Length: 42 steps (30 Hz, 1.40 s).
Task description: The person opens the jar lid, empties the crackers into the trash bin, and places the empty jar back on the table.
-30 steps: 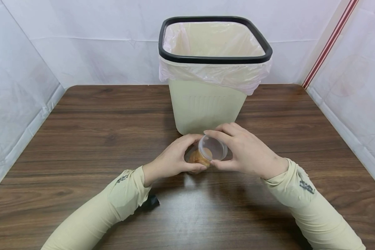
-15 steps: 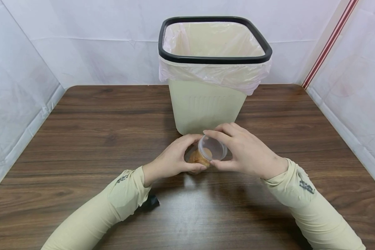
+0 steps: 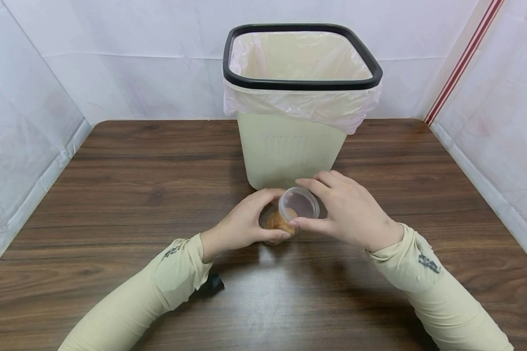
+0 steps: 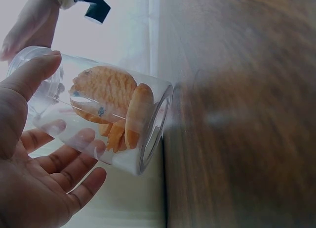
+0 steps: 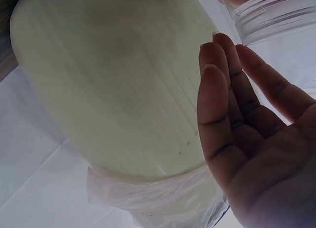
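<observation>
A clear plastic jar (image 4: pixel 159 90) stands upright on the table, its round ridged top (image 3: pixel 314 208) facing the head camera. Inside lie a browned pastry (image 4: pixel 104 90) with a scale-like pattern, a long tan piece (image 4: pixel 139 114) and an orange bit. My left hand (image 3: pixel 243 224) grips the jar from the left, thumb on the near side and fingers behind. On the right, my right hand (image 3: pixel 344 209) curves loosely about the top. Its thumb overlaps the near rim in the head view, while the index fingertip stands just off the far rim. Bent fingers (image 5: pixel 213 95) show beside the ridged neck.
Right behind the jar stands a tall cream bin (image 3: pixel 292 146) with a black rim (image 3: pixel 303 85) and a pink plastic liner. White sheeting (image 3: pixel 127 58) hangs round the back and sides of the brown wooden table (image 3: pixel 158 161). A small black object (image 3: pixel 212 283) shows beneath my left wrist.
The right hand's index finger has lifted off the jar's far rim, and its thumb has slid a little left and up along the near rim. The left hand has stayed put.
</observation>
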{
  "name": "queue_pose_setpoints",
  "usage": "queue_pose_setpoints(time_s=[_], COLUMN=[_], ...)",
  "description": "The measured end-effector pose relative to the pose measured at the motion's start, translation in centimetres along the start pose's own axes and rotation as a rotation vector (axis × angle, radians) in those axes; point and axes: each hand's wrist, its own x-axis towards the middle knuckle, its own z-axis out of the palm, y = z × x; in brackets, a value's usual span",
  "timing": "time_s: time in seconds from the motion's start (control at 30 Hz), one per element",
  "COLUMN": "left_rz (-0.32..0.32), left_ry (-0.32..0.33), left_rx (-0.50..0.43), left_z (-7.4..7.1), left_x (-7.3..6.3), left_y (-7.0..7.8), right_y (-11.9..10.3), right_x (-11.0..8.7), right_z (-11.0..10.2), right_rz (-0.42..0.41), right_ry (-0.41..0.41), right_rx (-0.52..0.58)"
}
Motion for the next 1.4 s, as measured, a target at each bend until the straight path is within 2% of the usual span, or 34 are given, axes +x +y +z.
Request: queue_pose_setpoints(time_s=[0.33,0.5,0.77,1.4], left_rz=[-0.024,-0.017,-0.02,-0.022], left_ry=[-0.003,-0.004,-0.007,-0.009], left_rx=[0.003,-0.008,-0.006,-0.013], left_z=[-0.01,-0.01,0.01,0.0], left_x=[-0.11,-0.05,-0.08,-0.05], left_y=[0.04,0.01,0.05,0.03], right_y=[-0.16,-0.3,-0.55,-0.41], right_x=[-0.05,-0.09,-0.18,-0.25], right_z=[-0.06,-0.09,0.12,0.0], right_rz=[0.057,0.072,0.06,0.003], right_ry=[-0.007,-0.011,0.013,0.003], right_rx=[-0.029,-0.037,-0.064,-0.021])
